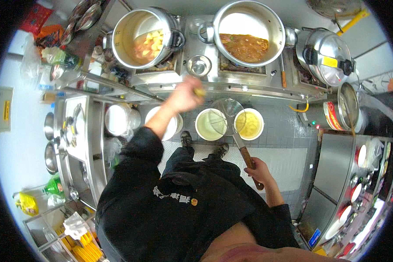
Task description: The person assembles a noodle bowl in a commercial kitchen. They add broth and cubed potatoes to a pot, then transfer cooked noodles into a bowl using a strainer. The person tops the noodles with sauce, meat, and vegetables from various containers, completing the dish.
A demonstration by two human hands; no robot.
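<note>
My left hand (187, 92), blurred, is raised in front of the stove edge and grips a yellow piece of food (199, 92), probably potato. In my right hand (260, 172) is the wooden handle of a wire-mesh strainer (228, 116). Its mesh hangs over the gap between two white buckets. The left bucket (211, 124) holds pale greenish liquid; yellow chunks in liquid fill the right bucket (249, 123). At the back left, a large metal pot (121, 41) contains yellow chunks in reddish liquid. Brown stew lies in the pot (275, 32) to its right.
A small metal bowl (198, 65) sits on the stove between the pots. Farther right are a lidded pressure cooker (330, 55) and a wooden-handled utensil (283, 78). Steel shelving (85, 127) lines the left, a steel cabinet (334, 160) the right. White containers (116, 120) stand at floor left.
</note>
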